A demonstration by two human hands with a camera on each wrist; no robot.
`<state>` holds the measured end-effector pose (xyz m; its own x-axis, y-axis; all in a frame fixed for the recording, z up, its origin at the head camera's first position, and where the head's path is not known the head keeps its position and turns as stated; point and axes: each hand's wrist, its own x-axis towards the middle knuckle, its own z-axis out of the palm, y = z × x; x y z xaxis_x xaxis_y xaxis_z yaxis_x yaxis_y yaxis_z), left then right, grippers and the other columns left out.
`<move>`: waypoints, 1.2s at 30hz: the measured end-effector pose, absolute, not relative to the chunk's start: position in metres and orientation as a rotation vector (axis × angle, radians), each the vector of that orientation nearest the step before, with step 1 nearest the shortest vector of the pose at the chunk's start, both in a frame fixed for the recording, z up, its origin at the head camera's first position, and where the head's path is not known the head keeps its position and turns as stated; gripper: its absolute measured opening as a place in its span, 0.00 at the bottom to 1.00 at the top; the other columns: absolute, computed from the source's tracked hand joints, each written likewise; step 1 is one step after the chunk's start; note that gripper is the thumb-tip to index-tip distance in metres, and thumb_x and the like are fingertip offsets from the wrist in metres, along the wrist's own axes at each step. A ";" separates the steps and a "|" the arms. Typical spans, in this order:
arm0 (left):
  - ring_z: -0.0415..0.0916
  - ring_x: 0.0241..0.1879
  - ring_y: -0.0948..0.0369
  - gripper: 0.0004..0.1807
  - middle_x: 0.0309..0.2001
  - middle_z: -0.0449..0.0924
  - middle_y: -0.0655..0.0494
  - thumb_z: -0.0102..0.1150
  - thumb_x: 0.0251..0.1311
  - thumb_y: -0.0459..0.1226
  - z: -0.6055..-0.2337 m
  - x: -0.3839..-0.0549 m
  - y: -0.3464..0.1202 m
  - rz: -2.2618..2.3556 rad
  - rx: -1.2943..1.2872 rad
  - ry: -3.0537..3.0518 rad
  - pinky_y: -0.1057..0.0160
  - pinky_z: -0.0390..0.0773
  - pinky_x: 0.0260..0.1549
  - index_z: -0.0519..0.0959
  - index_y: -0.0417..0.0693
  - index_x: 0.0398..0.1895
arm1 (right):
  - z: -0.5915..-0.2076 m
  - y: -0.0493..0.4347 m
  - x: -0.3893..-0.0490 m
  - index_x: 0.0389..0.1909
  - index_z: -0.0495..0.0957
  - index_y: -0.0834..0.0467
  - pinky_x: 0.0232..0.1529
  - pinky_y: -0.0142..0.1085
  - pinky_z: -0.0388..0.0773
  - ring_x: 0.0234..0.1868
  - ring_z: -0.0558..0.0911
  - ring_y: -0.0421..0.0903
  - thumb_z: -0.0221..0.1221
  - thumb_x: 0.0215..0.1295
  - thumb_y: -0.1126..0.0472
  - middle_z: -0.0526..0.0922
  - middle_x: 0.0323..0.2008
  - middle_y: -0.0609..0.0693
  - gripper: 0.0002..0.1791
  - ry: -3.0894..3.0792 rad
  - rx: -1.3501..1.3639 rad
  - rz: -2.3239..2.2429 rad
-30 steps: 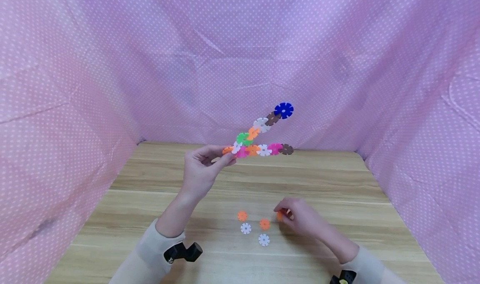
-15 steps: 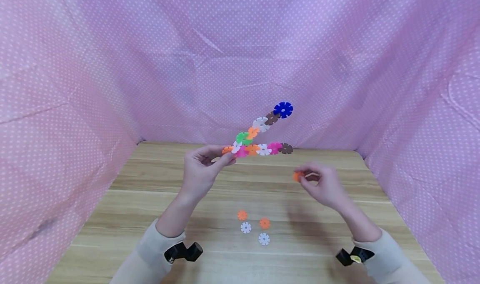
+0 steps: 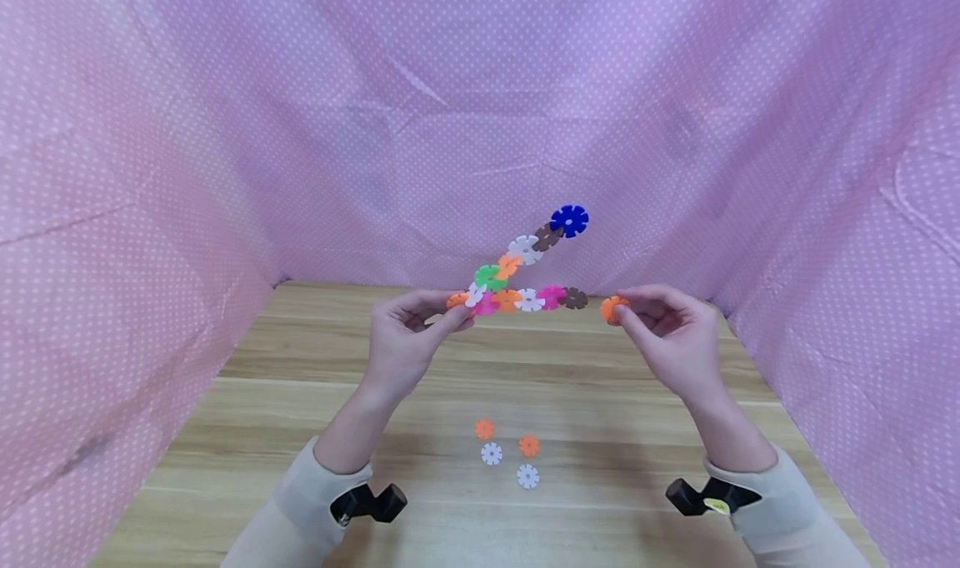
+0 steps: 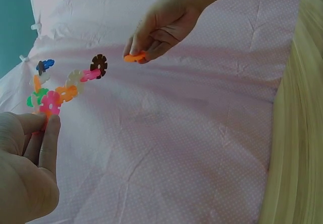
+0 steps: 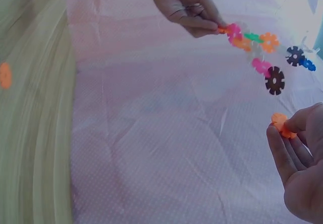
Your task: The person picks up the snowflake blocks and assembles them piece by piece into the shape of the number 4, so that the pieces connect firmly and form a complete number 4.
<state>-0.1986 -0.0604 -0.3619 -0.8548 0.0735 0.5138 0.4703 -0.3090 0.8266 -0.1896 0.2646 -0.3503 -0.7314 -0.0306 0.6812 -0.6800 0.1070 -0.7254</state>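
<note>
My left hand (image 3: 401, 339) pinches the orange end of a V-shaped chain of interlocking notched discs (image 3: 528, 300), held up above the table. One branch slants up through green, orange, white and brown to a blue disc (image 3: 569, 221). The other runs level through pink, orange, white and pink to a brown disc (image 3: 575, 298). Between thumb and fingers, my right hand (image 3: 678, 339) pinches a loose orange disc (image 3: 615, 309). In the right wrist view this orange disc (image 5: 282, 125) is apart from the brown end disc (image 5: 275, 80), with a small gap between them.
On the wooden table (image 3: 315, 418) lie two orange discs (image 3: 484, 429) and two white discs (image 3: 528, 476), near the middle between my forearms. Pink dotted cloth (image 3: 480, 135) hangs around the back and both sides. Each wrist carries a black camera (image 3: 371, 503).
My right hand has lifted the orange disc from the table and carried it up and right, level with the brown end of the chain. The left hand stays nearly still.
</note>
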 end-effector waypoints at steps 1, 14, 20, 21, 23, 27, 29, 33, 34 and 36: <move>0.91 0.36 0.64 0.11 0.38 0.92 0.62 0.67 0.60 0.18 -0.362 -0.199 -0.060 -2.246 -0.691 -1.673 0.56 0.94 0.43 0.81 0.16 0.45 | -0.348 0.263 -0.189 0.42 0.81 0.81 0.40 0.26 0.92 0.36 0.92 0.36 0.63 0.63 0.84 0.94 0.36 0.43 0.08 -1.870 0.691 1.696; 0.91 0.35 0.64 0.11 0.37 0.92 0.61 0.68 0.60 0.17 -0.362 -0.201 -0.056 -2.263 -0.723 -1.643 0.55 0.94 0.42 0.81 0.15 0.44 | -0.331 0.246 -0.186 0.43 0.79 0.83 0.43 0.33 0.93 0.38 0.93 0.40 0.61 0.62 0.86 0.93 0.38 0.47 0.09 -1.776 0.710 1.836; 0.91 0.35 0.64 0.10 0.37 0.93 0.61 0.67 0.59 0.17 -0.361 -0.202 -0.055 -2.278 -0.716 -1.637 0.55 0.94 0.42 0.82 0.17 0.44 | -0.332 0.244 -0.189 0.42 0.81 0.77 0.43 0.34 0.94 0.39 0.93 0.41 0.61 0.63 0.86 0.92 0.38 0.48 0.09 -1.742 0.693 1.894; 0.91 0.35 0.64 0.10 0.37 0.93 0.61 0.67 0.59 0.17 -0.361 -0.202 -0.055 -2.281 -0.714 -1.639 0.55 0.94 0.42 0.82 0.17 0.44 | -0.332 0.244 -0.189 0.42 0.82 0.75 0.43 0.35 0.94 0.39 0.93 0.41 0.60 0.63 0.86 0.92 0.38 0.48 0.10 -1.733 0.692 1.906; 0.91 0.35 0.64 0.10 0.37 0.93 0.61 0.68 0.59 0.17 -0.363 -0.203 -0.054 -2.287 -0.715 -1.644 0.55 0.94 0.42 0.83 0.18 0.43 | -0.334 0.244 -0.188 0.42 0.83 0.71 0.42 0.35 0.94 0.39 0.93 0.41 0.60 0.63 0.86 0.92 0.38 0.49 0.12 -1.722 0.688 1.920; 0.91 0.35 0.64 0.09 0.38 0.93 0.60 0.67 0.59 0.17 -0.365 -0.203 -0.053 -2.310 -0.728 -1.622 0.56 0.94 0.42 0.86 0.23 0.43 | -0.335 0.244 -0.187 0.41 0.82 0.71 0.43 0.35 0.94 0.38 0.93 0.42 0.60 0.64 0.86 0.93 0.38 0.50 0.11 -1.717 0.672 1.923; 0.91 0.36 0.63 0.10 0.38 0.93 0.60 0.67 0.59 0.16 -0.367 -0.204 -0.052 -2.322 -0.738 -1.605 0.56 0.94 0.42 0.88 0.30 0.42 | -0.335 0.244 -0.187 0.42 0.81 0.72 0.43 0.35 0.94 0.38 0.93 0.42 0.60 0.64 0.86 0.93 0.38 0.50 0.11 -1.711 0.671 1.927; 0.91 0.36 0.64 0.16 0.38 0.93 0.60 0.66 0.60 0.16 -0.367 -0.204 -0.050 -2.331 -0.740 -1.587 0.57 0.94 0.42 0.91 0.44 0.39 | -0.336 0.244 -0.186 0.42 0.81 0.71 0.43 0.35 0.94 0.38 0.93 0.42 0.59 0.63 0.87 0.93 0.37 0.50 0.12 -1.708 0.690 1.933; 0.91 0.36 0.64 0.17 0.38 0.93 0.60 0.66 0.60 0.16 -0.367 -0.204 -0.050 -2.329 -0.736 -1.589 0.57 0.94 0.42 0.91 0.45 0.39 | -0.337 0.244 -0.186 0.42 0.81 0.70 0.43 0.35 0.94 0.38 0.93 0.42 0.59 0.63 0.87 0.93 0.37 0.50 0.13 -1.709 0.692 1.935; 0.91 0.36 0.64 0.16 0.38 0.93 0.60 0.66 0.60 0.16 -0.368 -0.204 -0.050 -2.330 -0.733 -1.590 0.57 0.94 0.42 0.90 0.43 0.39 | -0.337 0.245 -0.185 0.41 0.82 0.69 0.43 0.35 0.94 0.38 0.93 0.42 0.59 0.63 0.87 0.93 0.37 0.50 0.13 -1.713 0.692 1.936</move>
